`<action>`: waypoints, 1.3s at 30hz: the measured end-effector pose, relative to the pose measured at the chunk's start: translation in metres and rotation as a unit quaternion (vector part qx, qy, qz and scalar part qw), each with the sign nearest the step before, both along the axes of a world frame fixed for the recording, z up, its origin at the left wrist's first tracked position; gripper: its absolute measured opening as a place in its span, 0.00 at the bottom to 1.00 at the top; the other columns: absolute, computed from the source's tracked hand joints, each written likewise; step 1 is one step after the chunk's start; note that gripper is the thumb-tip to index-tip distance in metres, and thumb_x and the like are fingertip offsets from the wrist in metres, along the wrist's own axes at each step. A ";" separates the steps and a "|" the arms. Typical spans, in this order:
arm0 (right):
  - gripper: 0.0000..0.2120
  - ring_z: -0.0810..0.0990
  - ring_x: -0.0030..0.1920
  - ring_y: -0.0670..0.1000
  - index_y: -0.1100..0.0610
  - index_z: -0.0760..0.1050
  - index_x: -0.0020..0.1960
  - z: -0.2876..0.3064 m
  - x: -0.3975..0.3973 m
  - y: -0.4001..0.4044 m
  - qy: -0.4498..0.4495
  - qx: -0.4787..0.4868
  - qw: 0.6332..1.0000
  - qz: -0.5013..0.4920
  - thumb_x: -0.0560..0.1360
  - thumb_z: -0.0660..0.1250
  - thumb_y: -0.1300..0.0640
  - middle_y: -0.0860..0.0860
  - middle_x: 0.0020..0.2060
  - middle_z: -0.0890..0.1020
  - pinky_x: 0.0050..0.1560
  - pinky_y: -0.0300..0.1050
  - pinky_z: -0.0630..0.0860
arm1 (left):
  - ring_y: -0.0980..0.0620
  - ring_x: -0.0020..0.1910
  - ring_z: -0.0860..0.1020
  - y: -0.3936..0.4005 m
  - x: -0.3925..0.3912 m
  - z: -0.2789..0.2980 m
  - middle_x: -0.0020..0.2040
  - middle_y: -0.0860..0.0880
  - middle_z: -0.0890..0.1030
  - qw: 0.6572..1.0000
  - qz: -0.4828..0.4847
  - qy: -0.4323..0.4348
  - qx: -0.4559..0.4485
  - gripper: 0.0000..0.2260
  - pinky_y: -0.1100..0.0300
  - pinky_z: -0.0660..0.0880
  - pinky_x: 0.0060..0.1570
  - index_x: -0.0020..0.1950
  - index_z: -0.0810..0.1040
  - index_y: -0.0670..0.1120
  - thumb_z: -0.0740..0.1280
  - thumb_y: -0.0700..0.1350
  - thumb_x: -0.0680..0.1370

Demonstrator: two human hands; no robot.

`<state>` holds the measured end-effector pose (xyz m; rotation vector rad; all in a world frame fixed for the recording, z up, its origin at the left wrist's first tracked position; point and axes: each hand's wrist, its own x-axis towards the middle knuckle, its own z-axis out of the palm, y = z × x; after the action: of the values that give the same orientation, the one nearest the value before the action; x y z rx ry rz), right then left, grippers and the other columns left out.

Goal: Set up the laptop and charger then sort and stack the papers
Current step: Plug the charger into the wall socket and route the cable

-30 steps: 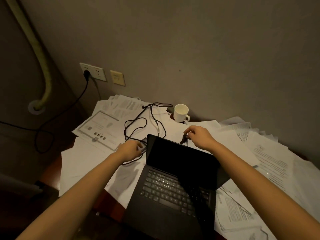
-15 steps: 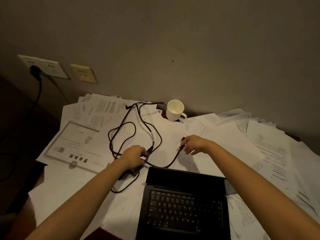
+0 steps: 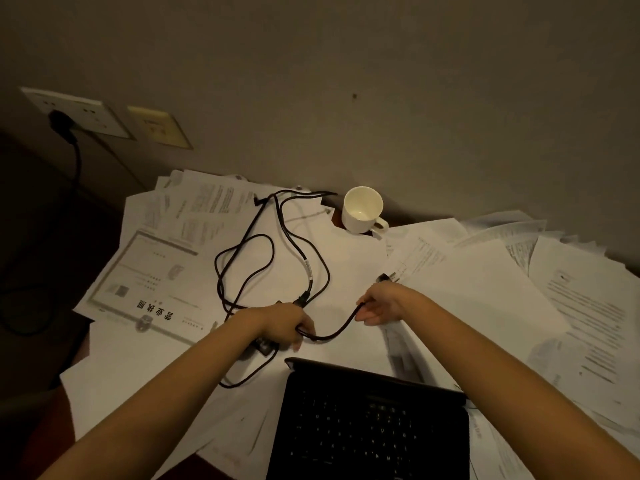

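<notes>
Left hand (image 3: 282,323) grips charger brick (image 3: 265,346) (seemingly); right hand (image 3: 382,303) pinches cable (image 3: 332,332) between.

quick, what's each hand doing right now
Left hand: closed around the charger brick and its cable.
Right hand: fingers pinch the free end of the same cable, with the plug tip sticking out past it.

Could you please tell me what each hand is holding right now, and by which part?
The left hand grips the charger at its brick. The right hand pinches the cable near its plug end.
</notes>
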<state>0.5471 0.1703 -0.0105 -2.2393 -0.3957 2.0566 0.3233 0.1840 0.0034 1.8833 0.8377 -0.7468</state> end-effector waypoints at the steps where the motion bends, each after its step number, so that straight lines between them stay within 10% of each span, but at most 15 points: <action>1: 0.11 0.79 0.42 0.55 0.62 0.70 0.42 0.001 0.000 0.000 0.007 0.001 1.000 -0.027 0.80 0.52 0.63 0.60 0.40 0.79 0.50 0.49 0.76 | 0.56 0.45 0.76 0.000 0.001 0.003 0.51 0.48 0.80 1.000 0.017 -0.015 -0.021 0.16 0.67 0.71 0.45 0.64 0.78 0.50 0.65 0.40 0.77; 6: 0.11 0.81 0.45 0.60 0.64 0.67 0.56 0.011 0.001 0.003 0.116 0.013 0.977 -0.177 0.80 0.59 0.57 0.63 0.42 0.81 0.48 0.53 0.78 | 0.53 0.47 0.80 -0.005 -0.009 0.018 0.50 0.55 0.84 0.977 0.186 -0.100 -0.036 0.08 0.58 0.76 0.56 0.52 0.85 0.53 0.67 0.50 0.77; 10: 0.11 0.77 0.31 0.50 0.62 0.73 0.45 0.029 -0.004 0.014 0.206 0.046 0.947 -0.242 0.81 0.59 0.56 0.54 0.27 0.77 0.32 0.46 0.81 | 0.60 0.40 0.78 -0.008 -0.023 0.035 0.43 0.58 0.84 0.952 0.262 -0.158 -0.005 0.09 0.61 0.76 0.47 0.52 0.85 0.54 0.67 0.53 0.77; 21: 0.08 0.63 0.19 0.41 0.63 0.72 0.45 0.111 -0.093 0.019 0.310 0.162 0.910 -0.222 0.80 0.58 0.61 0.54 0.42 0.76 0.23 0.30 0.63 | 0.38 0.42 0.76 -0.026 -0.091 0.055 0.37 0.34 0.77 0.914 0.324 -0.243 -0.019 0.29 0.46 0.71 0.61 0.41 0.86 0.45 0.59 0.67 0.76; 25: 0.06 0.67 0.22 0.42 0.62 0.74 0.50 0.131 -0.146 0.027 0.325 0.208 0.898 -0.213 0.80 0.58 0.64 0.52 0.36 0.73 0.25 0.31 0.68 | 0.60 0.34 0.72 -0.019 -0.124 0.070 0.30 0.56 0.73 0.914 0.318 -0.252 -0.001 0.32 0.61 0.69 0.51 0.48 0.85 0.44 0.49 0.64 0.80; 30: 0.06 0.70 0.28 0.45 0.59 0.76 0.50 0.147 -0.224 0.029 0.192 0.368 0.910 -0.015 0.79 0.60 0.65 0.52 0.35 0.72 0.31 0.37 0.69 | 0.52 0.60 0.77 0.007 -0.177 0.086 0.60 0.49 0.79 0.837 0.454 -0.307 0.003 0.28 0.56 0.69 0.66 0.63 0.76 0.51 0.43 0.62 0.81; 39: 0.07 0.79 0.44 0.45 0.56 0.77 0.53 0.136 -0.345 0.017 -0.070 0.530 0.837 0.119 0.75 0.66 0.62 0.47 0.43 0.80 0.47 0.39 0.76 | 0.49 0.55 0.81 0.040 -0.227 0.126 0.53 0.44 0.83 0.713 0.538 -0.449 -0.024 0.10 0.60 0.78 0.53 0.60 0.77 0.42 0.62 0.41 0.80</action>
<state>0.2018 0.1872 0.1256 -1.6276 -1.4451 1.1664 0.0960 0.2241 0.1298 1.1017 0.9973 0.8256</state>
